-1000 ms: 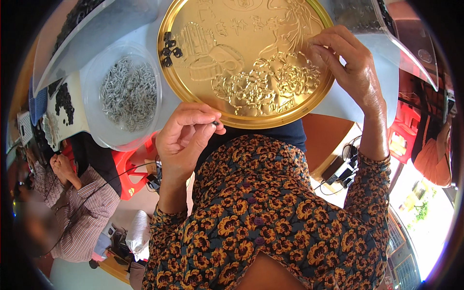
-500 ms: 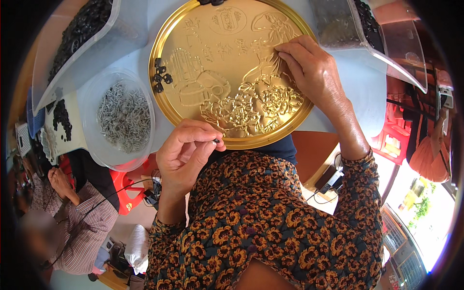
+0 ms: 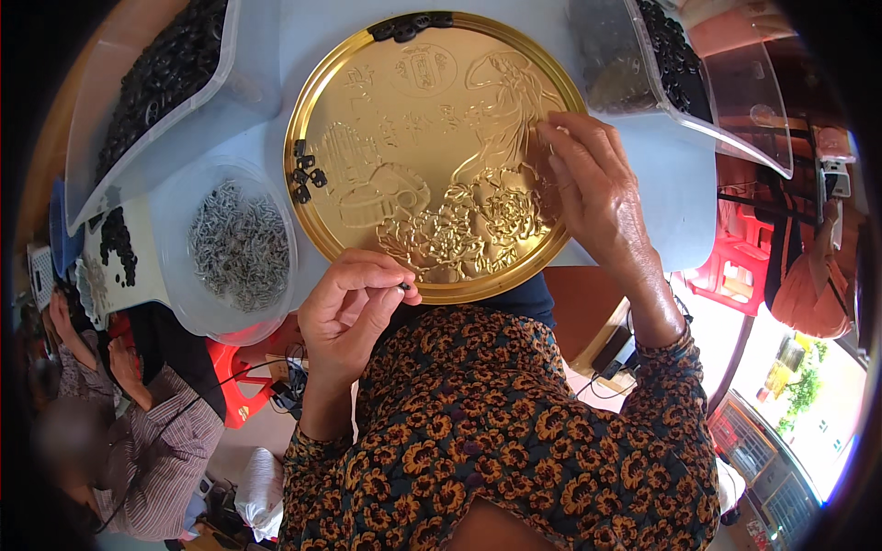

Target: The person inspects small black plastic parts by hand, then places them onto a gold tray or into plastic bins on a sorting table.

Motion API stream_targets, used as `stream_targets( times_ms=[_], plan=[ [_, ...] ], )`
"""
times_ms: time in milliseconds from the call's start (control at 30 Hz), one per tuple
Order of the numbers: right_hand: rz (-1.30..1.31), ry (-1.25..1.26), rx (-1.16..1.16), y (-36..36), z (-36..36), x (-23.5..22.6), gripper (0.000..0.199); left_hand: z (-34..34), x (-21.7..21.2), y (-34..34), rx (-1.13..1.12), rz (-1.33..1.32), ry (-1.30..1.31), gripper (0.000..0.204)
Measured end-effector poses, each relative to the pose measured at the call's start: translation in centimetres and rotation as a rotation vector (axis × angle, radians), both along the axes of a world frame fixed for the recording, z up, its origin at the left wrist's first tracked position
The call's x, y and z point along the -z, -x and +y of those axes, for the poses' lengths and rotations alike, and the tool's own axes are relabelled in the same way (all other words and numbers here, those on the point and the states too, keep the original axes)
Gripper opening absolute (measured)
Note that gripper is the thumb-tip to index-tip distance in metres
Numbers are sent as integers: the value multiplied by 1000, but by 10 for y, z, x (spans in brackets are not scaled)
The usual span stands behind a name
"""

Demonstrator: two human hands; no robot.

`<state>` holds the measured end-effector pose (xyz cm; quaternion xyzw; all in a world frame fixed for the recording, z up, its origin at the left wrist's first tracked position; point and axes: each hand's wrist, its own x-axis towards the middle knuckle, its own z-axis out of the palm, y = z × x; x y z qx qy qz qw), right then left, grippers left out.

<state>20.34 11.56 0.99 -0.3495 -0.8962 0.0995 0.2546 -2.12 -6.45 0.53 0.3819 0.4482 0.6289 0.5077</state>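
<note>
- Left grip (image 3: 340, 317): mine, thumb and finger pinched on a tiny black piece (image 3: 403, 286), held at the tray's near rim. Pinch unchanged from the earlier frames.
- Right grip (image 3: 602, 188): mine, fingers curled, palm down over the tray's right side. Half a second ago the fingertips reached further in over the face; now they've drawn back a bit toward the right rim. Can't tell if they hold anything; any fine strand would be too thin to see.
- Tray (image 3: 450, 156): round, gold, embossed, on the pale blue surface (image 3: 671, 193), near rim at my waist. Sits lower in view now, far rim fully showing.
- So the top cluster (image 3: 409, 27) of black pieces on the far rim is whole in view; it was cut off before.
- Left cluster (image 3: 306, 174), small black pieces on the tray's left side: same spot.
- Bowl (image 3: 175, 275) of silvery bits, just left of the tray: not touched by me.
- Meaning, my judgement: piece still pinched, not set down, so I'm mid-step; the change is mostly right-hand travel plus a view shift.
</note>
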Motion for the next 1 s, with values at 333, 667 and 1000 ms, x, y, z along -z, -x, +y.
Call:
stream_targets(
  times_ms=[333, 667, 1000],
  plan=[
    [-221, 19, -3, -3, -15, 2, 43, 3, -2, -3, -10, -13, 19, 17],
    [-91, 162, -138, 15, -50, 3, 37, 12, -2, -6, 16, 41, 38, 17],
    [156, 100, -79, 9, -25, 5, 28, 20, 1, -2, 61, 19, 31, 15]
  ],
)
